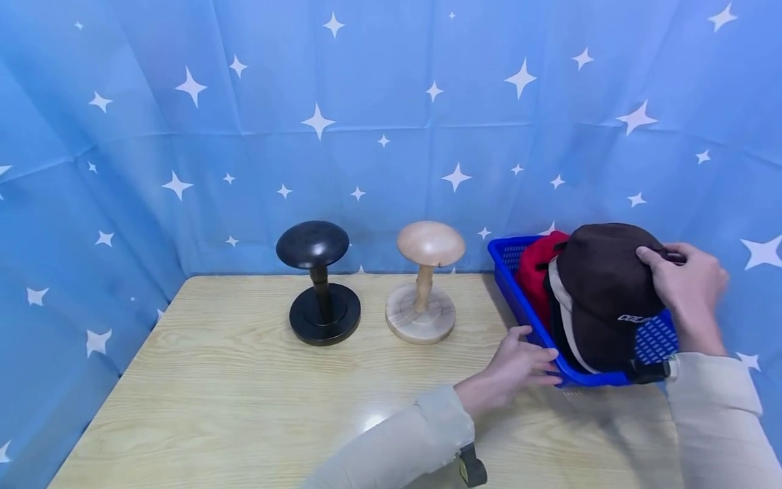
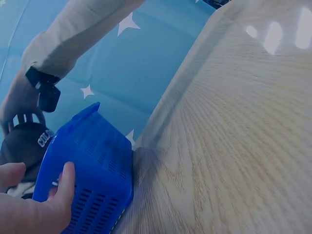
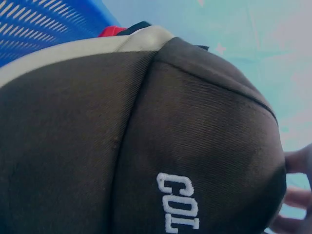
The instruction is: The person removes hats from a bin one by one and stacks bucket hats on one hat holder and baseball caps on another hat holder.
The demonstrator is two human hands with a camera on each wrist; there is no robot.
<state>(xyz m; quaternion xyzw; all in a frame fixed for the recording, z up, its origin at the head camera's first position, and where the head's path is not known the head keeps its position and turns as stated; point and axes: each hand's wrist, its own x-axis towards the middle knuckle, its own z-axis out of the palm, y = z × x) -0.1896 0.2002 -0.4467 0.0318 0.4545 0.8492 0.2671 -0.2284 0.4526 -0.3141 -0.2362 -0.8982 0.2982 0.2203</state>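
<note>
A dark brown baseball cap (image 1: 607,272) with white lettering sits atop other caps in a blue plastic basket (image 1: 519,299). My right hand (image 1: 693,285) grips the cap at its right side, thumb on the crown. In the right wrist view the cap (image 3: 204,126) fills most of the picture, with fingertips (image 3: 297,195) at its edge. My left hand (image 1: 516,367) is at the basket's near left corner, fingers loosely extended against the rim. Below the brown cap lie a cap with a pale brim (image 1: 562,299) and a red cap (image 1: 536,268).
Two mushroom-shaped hat stands are on the wooden table (image 1: 244,401): a black one (image 1: 313,244) to the left and a pale wooden one (image 1: 430,243) nearer the basket. A blue curtain (image 1: 391,156) with white stars hangs behind and beside the table.
</note>
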